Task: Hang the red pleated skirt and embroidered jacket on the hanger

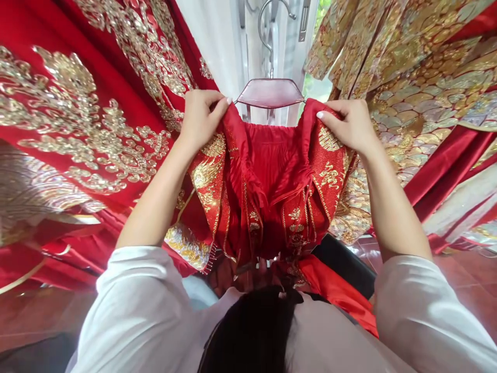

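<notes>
A red skirt [272, 155] with gold embroidered panels and a gathered waist hangs in front of me from a hanger [271, 93] with a metal hook and a pale pinkish middle piece. My left hand [204, 116] is closed on the left end of the waistband, thumb on top near the hanger's left arm. At the opposite end, my right hand [345, 122] pinches the waistband the same way. The waist opening sags between the two hands, showing the plain red inside. My fingertips behind the cloth are hidden.
Red garments with silvery beading [70, 88] hang close on the left. On the right hangs a gold scale-patterned garment [419, 93]. Behind the hanger are a white curtain [215, 39] and a door frame. Red cloth [337, 290] and a dark flat object [344, 264] lie below.
</notes>
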The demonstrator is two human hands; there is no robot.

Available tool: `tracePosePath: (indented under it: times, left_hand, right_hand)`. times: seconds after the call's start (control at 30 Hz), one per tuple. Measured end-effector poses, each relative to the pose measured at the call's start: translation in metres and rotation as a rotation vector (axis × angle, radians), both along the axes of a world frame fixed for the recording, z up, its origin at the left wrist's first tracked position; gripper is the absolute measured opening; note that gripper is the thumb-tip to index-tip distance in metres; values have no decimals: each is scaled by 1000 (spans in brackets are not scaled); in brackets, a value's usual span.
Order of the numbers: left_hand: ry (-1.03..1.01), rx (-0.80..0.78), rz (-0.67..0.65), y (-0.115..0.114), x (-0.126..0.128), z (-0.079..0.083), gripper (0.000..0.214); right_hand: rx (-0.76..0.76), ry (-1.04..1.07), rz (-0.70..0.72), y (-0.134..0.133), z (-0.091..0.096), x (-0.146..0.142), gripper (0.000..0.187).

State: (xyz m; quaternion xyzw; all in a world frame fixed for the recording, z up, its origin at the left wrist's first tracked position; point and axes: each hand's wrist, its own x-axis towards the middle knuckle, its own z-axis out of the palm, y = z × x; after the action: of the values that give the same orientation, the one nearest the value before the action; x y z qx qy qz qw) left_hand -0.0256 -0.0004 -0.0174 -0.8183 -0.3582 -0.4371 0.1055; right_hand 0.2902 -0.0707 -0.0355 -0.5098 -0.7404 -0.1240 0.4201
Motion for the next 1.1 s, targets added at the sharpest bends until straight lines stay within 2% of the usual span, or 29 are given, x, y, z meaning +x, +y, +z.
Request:
tracePosePath:
  times: [0.07,0.1,0.13,0.2,0.3,0.37,0.4,0.47,0.5,0.63,0.77,0.87,0.93,1.0,1.1]
  left_hand:
    - [44,-51,-15,0,0,-4,64]
    - [63,-67,-15,0,-1,-7,66]
    - [80,-76,-4,-2,-2,-11,69]
    - [107,-82,42,-6,-2,-16,72]
    - [130,-84,119,-11,0,-19,68]
    - [133,-74,135,-12,2,-19,60]
    - [127,-73,133,-13,3,-19,56]
    - [102,-86,115,-12,2,-20,47]
    - [86,-98,105,-11,2,-22,44]
    - [34,-137,61,-4,-1,-31,35]
    - [8,-130,16,-1,-2,-32,34]
    - [-4,-90,16,-15,-5,-29,30]
    - [-44,-37,28,-35,-8,-34,32]
    - [-162,34,46,-62,-12,-51,33]
    - [-472,141,83,-104,-11,-102,22]
  right_hand:
    - [90,44,-105,-14,-21,-12,32]
    - [145,99,-146,-23,-39,-21,35]
    - [203,189,-169,-34,-61,-33,39]
    - [224,278,-109,-54,-116,-61,42]
    - [24,286,-102,-71,-202,-104,27]
    - [-260,473,-183,-70,-241,-122,28]
    - [-387,571,-205,-67,-253,-127,33]
    - [-559,719,-184,-58,-264,-129,44]
    - [-590,747,-139,-54,-265,-128,47]
    - [-695,800,60,-45,-260,-124,48]
    - [-732,848,96,-45,-265,-133,43]
    - [-730,879,75,-46,-272,-139,39]
    - [-718,903,46,-47,-274,-140,34]
    - [-700,923,19,-48,-274,-141,28]
    - [-688,920,23,-47,-271,-141,26]
